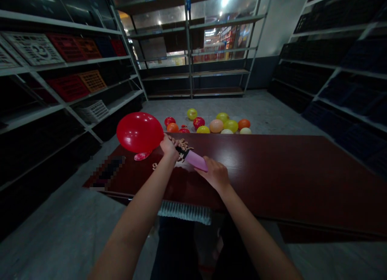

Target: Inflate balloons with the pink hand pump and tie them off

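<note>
A big, inflated red balloon point(139, 131) hangs over the table's left part, at the fingers of my left hand point(169, 147). That hand is closed around the balloon's neck, where the black front end of a pink hand pump point(196, 160) meets it. My right hand point(216, 173) is wrapped round the rear of the pump's pink barrel. Behind and beneath the pump lies a pile of small, limp beige balloons point(183, 143), partly hidden by my left hand. A small red patterned piece point(141, 156) rests under the inflated balloon; its kind is unclear.
The dark brown table point(272, 167) stretches far right. A blurred-out dark object point(109, 171) lies near its left corner. Several inflated balloons point(216, 126) sit on the floor beyond. Shelves point(190, 50) stand ahead and on both sides, with crates point(68, 86) at left.
</note>
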`<state>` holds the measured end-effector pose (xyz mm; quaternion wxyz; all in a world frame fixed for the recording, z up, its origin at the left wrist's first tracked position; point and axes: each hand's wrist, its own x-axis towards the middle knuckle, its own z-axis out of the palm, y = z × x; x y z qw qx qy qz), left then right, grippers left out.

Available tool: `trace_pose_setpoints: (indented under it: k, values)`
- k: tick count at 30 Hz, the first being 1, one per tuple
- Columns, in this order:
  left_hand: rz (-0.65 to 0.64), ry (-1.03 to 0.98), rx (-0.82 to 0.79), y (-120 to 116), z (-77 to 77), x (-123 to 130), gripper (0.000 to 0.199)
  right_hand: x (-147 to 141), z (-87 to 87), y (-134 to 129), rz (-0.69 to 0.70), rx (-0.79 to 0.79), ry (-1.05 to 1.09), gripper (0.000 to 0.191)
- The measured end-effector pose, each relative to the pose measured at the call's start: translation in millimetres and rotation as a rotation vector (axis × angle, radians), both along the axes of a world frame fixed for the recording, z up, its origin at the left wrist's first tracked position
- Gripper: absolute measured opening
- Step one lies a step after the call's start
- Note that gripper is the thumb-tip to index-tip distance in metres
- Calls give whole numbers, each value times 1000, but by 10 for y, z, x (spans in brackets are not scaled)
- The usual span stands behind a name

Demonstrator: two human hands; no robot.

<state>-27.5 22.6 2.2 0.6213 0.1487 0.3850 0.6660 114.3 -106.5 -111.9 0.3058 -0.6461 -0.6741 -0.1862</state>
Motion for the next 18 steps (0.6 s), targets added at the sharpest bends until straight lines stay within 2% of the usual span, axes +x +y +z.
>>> trace_pose_setpoints:
  k: [5,13,15,18]
  values:
    - [37,-46,21,81,34,-425,38,-5,37,-44,61,48,-96,48]
    - [109,-54,44,245,296,-1196,39,-35,94,-85,139,88,-173,46]
    - [112,-53,69,238,372,-1259,41,-35,92,-82,147,81,-156,45]
    - [125,-44,133,214,464,-1173,43,-8,67,-68,127,67,-105,44]
